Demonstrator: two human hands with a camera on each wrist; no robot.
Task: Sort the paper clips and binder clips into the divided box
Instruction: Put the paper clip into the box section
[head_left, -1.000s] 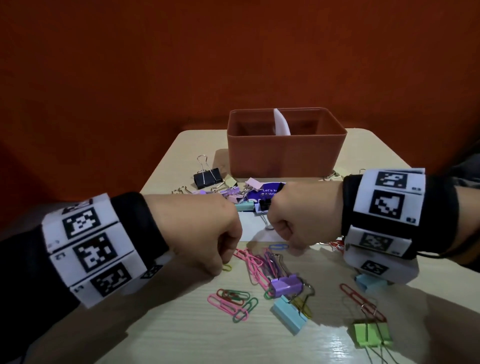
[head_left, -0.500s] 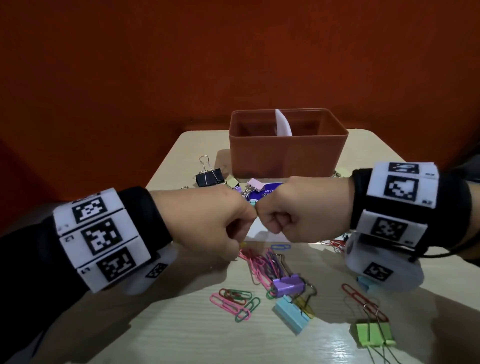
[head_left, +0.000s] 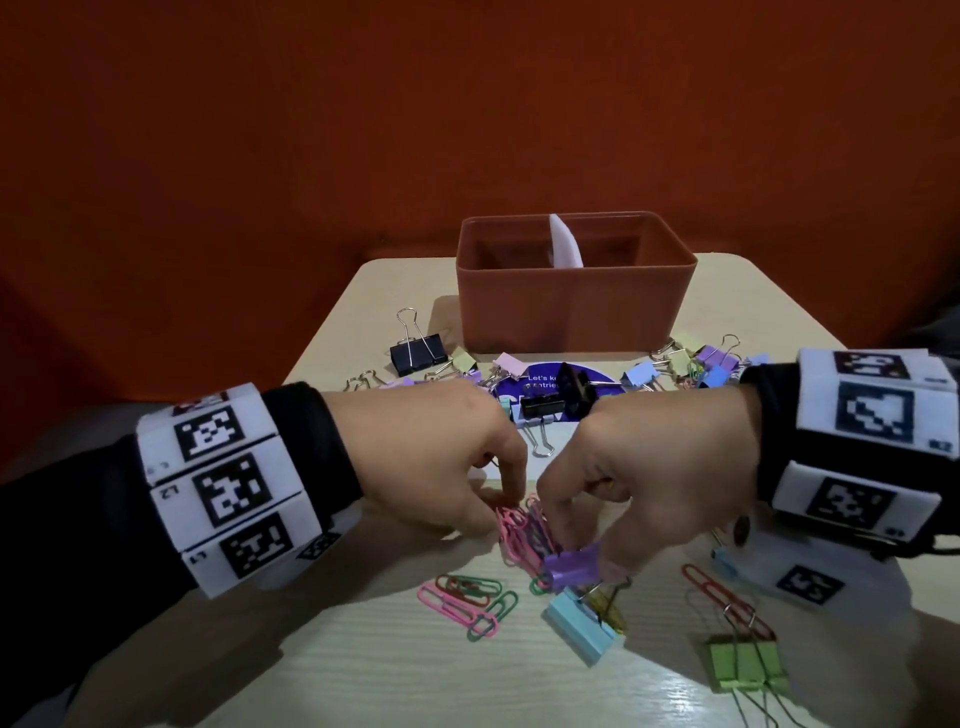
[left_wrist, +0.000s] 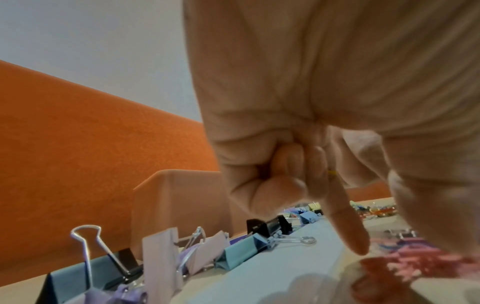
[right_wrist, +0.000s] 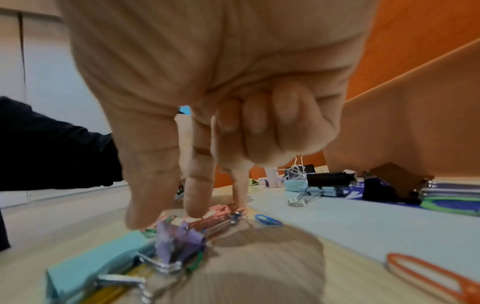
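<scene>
1. Now I see both of my hands low over the pale bench, meeting at a heap of pink paper clips (head_left: 511, 525) near the centre of the head view.
2. My left hand (head_left: 431, 457) points its index finger down at the heap, the other fingers curled in; whether it pinches a clip I cannot tell.
3. My right hand (head_left: 654, 483) reaches thumb and index finger down onto the same heap, just beside a purple binder clip (head_left: 571, 566); an actual grip is not clear.
4. At 12 o'clock stands the brown divided box (head_left: 576, 306), a white divider (head_left: 566, 244) inside.
5. More binder clips lie along its near side; a light blue binder clip (head_left: 579, 631) lies at 6 o'clock and a green binder clip (head_left: 748, 665) at 4 o'clock.
</scene>
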